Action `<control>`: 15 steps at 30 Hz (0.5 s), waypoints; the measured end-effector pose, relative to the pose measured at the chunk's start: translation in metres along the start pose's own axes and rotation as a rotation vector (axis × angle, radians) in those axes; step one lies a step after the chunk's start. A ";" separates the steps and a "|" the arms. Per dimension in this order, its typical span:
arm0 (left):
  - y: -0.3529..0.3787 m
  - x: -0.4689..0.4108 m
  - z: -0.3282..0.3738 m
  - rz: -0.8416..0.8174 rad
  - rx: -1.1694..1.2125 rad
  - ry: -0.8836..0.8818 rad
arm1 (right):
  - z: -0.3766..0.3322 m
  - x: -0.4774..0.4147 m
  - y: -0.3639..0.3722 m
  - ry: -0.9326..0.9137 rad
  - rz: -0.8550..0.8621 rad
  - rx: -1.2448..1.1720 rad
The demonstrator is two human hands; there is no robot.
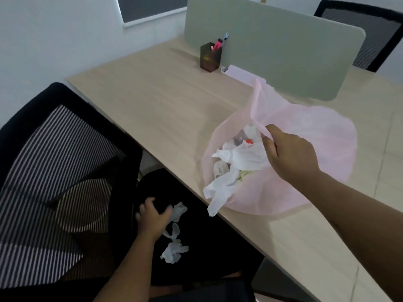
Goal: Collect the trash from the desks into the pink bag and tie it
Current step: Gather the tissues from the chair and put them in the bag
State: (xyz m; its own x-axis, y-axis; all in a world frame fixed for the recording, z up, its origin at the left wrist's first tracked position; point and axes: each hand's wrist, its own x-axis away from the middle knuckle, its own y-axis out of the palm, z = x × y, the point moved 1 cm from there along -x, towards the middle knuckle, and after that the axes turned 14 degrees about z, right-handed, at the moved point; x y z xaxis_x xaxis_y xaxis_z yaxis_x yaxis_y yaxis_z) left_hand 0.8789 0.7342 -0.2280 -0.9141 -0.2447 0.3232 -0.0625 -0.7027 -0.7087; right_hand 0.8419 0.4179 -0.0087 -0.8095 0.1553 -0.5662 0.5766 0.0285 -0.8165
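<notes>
The right hand (290,153) had its fingers curled and pinched the upper rim of the pink bag (327,136), lifting that edge off the worktop (152,94). The left hand (152,216) was down at 7 o'clock, fingers spread and loosely bent on the black chair seat (207,236). Its thumb lay right beside a crumpled tissue (177,211), but whether it touched the tissue could not be told. More crumpled tissues (174,251) lay on the seat just past the hand at 6 o'clock.

The bag rested on the pale wooden worktop at about 3 o'clock, close to the near edge. It lay on its side, its long axis running roughly from 8 to 2 o'clock, with the mouth facing 8 o'clock. White tissues (244,155) filled the mouth, and one long tissue (218,192) hung out over the worktop's edge.

At 12 o'clock a dark pen holder (209,58) stood against a grey-green divider (283,51), with a pink roll (237,71) just beside it. The chair's striped mesh backrest (54,171) filled 9 o'clock, and a second chair (366,35) stood behind the divider at 1 o'clock.
</notes>
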 end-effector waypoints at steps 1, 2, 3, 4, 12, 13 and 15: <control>0.012 -0.003 -0.021 -0.168 -0.146 -0.002 | 0.001 0.002 0.005 -0.038 0.003 0.022; 0.022 -0.010 -0.034 -0.293 -0.291 0.036 | 0.004 0.004 0.008 -0.059 0.016 0.045; 0.034 -0.015 -0.044 -0.359 -0.422 0.111 | 0.007 0.007 0.013 -0.068 0.036 0.061; 0.043 -0.018 -0.048 -0.392 -0.533 0.180 | 0.011 0.009 0.015 -0.068 0.053 0.075; 0.101 -0.054 -0.066 -0.439 -0.866 0.341 | 0.019 0.028 0.038 -0.093 0.093 0.121; 0.102 -0.056 -0.070 -0.465 -0.843 0.320 | 0.020 0.029 0.039 -0.099 0.088 0.127; 0.106 -0.059 -0.081 -0.461 -0.806 0.356 | 0.021 0.031 0.040 -0.096 0.090 0.128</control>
State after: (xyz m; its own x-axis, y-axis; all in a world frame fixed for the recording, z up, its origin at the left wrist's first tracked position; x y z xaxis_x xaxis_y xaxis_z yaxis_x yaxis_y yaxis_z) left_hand 0.8938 0.7283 -0.3731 -0.7907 0.2456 0.5607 -0.5747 0.0178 -0.8182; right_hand 0.8376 0.4030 -0.0614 -0.7658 0.0565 -0.6406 0.6332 -0.1080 -0.7664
